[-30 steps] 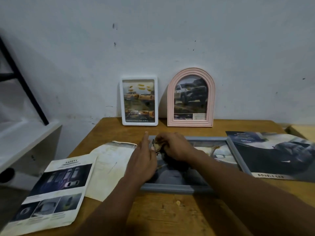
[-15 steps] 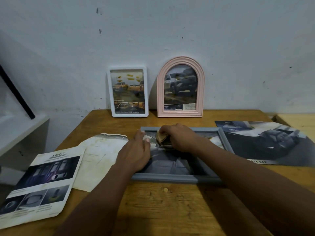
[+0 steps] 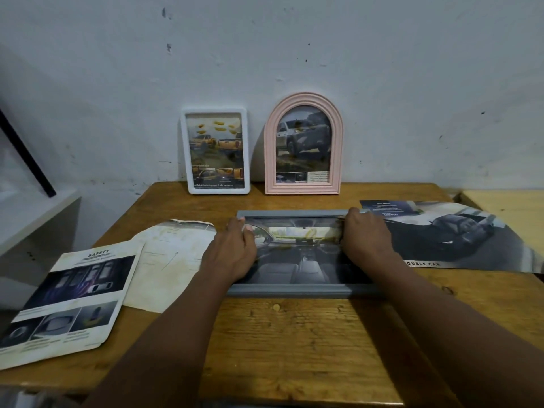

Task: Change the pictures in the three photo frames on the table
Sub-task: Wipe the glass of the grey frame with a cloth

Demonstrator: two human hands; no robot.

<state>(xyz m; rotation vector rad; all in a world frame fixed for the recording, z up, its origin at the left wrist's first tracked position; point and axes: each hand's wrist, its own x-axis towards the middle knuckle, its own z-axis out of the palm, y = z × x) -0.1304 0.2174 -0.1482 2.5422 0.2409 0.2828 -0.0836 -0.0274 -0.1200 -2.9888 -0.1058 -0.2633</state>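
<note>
A grey frame (image 3: 290,290) lies flat in the middle of the wooden table (image 3: 294,343). A car-interior picture (image 3: 297,254) lies inside it. My left hand (image 3: 231,254) grips the picture's left edge and my right hand (image 3: 365,240) grips its right edge, fingers curled over the paper. A white frame (image 3: 184,151) and a pink arched frame (image 3: 269,148), each with a car picture, lean upright against the wall behind.
A large car poster (image 3: 453,240) lies right of the grey frame. A cream sheet (image 3: 173,260) and a "SAFETY" leaflet (image 3: 70,301) lie to the left, the leaflet hanging over the table's front-left edge. A white shelf (image 3: 29,213) stands left of the table.
My right hand has slid from the picture's middle out to its right edge, spreading the picture flat in the grey frame. My left hand stays at the left edge.
</note>
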